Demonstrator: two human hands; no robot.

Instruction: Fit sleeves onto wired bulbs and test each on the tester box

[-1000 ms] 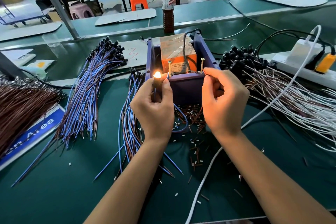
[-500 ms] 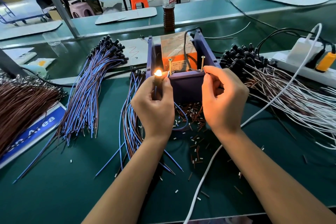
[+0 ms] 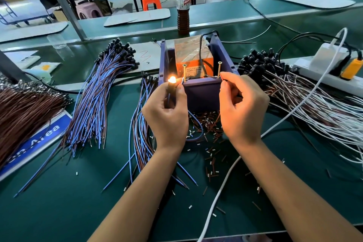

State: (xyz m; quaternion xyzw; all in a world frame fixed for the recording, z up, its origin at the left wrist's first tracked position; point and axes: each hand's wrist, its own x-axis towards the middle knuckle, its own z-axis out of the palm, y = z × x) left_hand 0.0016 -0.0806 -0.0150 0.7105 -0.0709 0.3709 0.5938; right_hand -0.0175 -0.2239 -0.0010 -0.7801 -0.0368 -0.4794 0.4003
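1. Near edge of the green bench [image 3: 49, 212]: white cable [image 3: 220, 192] and loose cut sleeve bits [image 3: 208, 125] could be snagged or scattered if the wrists are drawn back.
2. Lit wired bulb [image 3: 172, 80] is pinched in the left hand [image 3: 167, 112] grip; a lead is pinched in the right hand [image 3: 241, 104] grip, at the brass screw contacts [image 3: 219, 68] of the purple tester box [image 3: 198, 92]. Contact is lost if either lead slips; bare ends could be shorted.
3. Blue-brown wire bundles [image 3: 94, 108] left, white-brown leads [image 3: 314, 108] right: both crowd any set-down.
4. Far: brown drink bottle [image 3: 183, 6], white power strip [image 3: 324, 72].

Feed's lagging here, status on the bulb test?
Left hand holds lit bulb. Right hand pinches wire at tester box right screw. Nothing blocking.
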